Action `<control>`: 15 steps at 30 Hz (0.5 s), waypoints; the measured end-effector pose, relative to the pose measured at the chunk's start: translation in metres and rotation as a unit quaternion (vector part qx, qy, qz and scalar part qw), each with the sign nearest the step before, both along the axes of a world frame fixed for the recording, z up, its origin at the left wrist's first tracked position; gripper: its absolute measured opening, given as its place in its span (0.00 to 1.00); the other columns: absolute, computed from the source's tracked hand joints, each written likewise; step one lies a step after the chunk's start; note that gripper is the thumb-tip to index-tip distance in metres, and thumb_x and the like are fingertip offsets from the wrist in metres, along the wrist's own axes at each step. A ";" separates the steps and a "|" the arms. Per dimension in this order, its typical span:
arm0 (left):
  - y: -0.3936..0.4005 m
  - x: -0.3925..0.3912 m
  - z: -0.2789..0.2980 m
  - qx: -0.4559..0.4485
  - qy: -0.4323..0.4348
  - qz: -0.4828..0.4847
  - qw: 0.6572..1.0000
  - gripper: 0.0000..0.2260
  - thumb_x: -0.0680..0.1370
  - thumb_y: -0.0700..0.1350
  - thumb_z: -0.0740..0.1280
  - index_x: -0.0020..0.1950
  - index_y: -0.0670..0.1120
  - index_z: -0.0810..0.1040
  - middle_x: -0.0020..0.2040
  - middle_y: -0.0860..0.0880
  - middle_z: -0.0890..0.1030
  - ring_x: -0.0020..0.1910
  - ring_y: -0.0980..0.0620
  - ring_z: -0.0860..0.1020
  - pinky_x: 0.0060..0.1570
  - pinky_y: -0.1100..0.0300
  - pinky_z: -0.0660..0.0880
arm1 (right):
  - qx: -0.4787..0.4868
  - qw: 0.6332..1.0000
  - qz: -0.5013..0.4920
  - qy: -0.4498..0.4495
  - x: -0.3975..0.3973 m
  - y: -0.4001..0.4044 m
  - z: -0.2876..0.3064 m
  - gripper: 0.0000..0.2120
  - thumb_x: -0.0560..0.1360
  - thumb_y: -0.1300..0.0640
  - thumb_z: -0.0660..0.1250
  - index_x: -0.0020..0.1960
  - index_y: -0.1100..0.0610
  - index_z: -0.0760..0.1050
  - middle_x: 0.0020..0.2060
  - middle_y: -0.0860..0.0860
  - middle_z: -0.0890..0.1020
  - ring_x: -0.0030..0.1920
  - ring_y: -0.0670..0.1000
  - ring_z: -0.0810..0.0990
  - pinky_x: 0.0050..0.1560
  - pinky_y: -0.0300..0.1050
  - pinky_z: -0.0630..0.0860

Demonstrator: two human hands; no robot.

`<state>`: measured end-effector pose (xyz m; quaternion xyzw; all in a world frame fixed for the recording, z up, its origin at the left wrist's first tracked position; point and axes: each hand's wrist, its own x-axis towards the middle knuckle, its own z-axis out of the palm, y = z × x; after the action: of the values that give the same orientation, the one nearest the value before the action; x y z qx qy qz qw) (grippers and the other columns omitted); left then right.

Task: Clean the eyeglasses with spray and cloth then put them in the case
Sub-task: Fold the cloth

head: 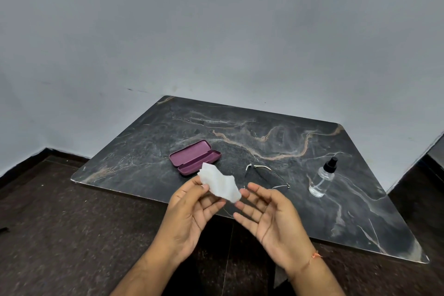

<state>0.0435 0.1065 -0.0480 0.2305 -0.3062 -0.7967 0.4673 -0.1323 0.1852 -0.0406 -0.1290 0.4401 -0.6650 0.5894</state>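
My left hand [189, 209] pinches a crumpled white cloth [221, 184] between thumb and fingers, above the table's near edge. Palm up and with its fingers spread, my right hand [266, 211] has its fingertips at the cloth's right end. The thin-framed eyeglasses [264, 175] lie unfolded on the dark marble table [264, 132], just beyond my right fingers. A purple glasses case [194, 157] lies open behind the cloth. To the right of the glasses stands a clear spray bottle [323, 179] with a black nozzle.
The low table sits on a dark brown floor [72, 223] against a grey wall [216, 31]. A thin orange thread is tied round my right wrist [314, 256].
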 end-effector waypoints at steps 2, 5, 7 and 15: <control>-0.002 0.001 0.004 -0.015 -0.019 -0.018 1.000 0.09 0.77 0.40 0.71 0.51 0.46 0.91 0.57 0.34 0.88 0.50 0.44 0.90 0.46 0.55 0.87 | -0.019 0.992 0.013 0.124 0.003 0.000 0.006 0.18 0.80 0.46 0.70 0.66 0.53 0.84 0.63 0.52 0.87 0.59 0.56 0.87 0.59 0.60 0.84; -0.006 0.002 0.010 -0.048 -0.047 -0.062 0.996 0.10 0.78 0.41 0.70 0.55 0.45 0.90 0.59 0.33 0.88 0.51 0.43 0.91 0.47 0.54 0.87 | -0.064 0.962 0.085 0.252 0.012 -0.002 0.018 0.20 0.76 0.43 0.76 0.67 0.47 0.83 0.64 0.48 0.86 0.63 0.50 0.86 0.58 0.49 0.84; -0.008 0.005 0.015 -0.072 -0.080 -0.075 0.991 0.09 0.81 0.41 0.69 0.55 0.45 0.89 0.57 0.32 0.88 0.49 0.44 0.91 0.45 0.55 0.87 | -0.075 0.958 0.121 0.247 0.016 -0.005 0.021 0.21 0.76 0.49 0.78 0.67 0.51 0.83 0.61 0.53 0.88 0.57 0.50 0.87 0.53 0.44 0.84; -0.025 0.018 0.013 -0.144 -0.246 0.032 0.958 0.13 0.86 0.38 0.67 0.51 0.50 0.90 0.44 0.43 0.88 0.41 0.52 0.85 0.45 0.57 0.87 | -0.024 0.966 0.085 0.244 0.016 -0.012 0.015 0.18 0.67 0.54 0.82 0.52 0.63 0.87 0.44 0.61 0.88 0.39 0.52 0.84 0.39 0.43 0.80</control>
<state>0.0620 0.0812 -0.0355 0.3594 -0.5154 -0.6475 0.4313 -0.1160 0.1734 -0.0257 -0.3385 0.5420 -0.5711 0.5152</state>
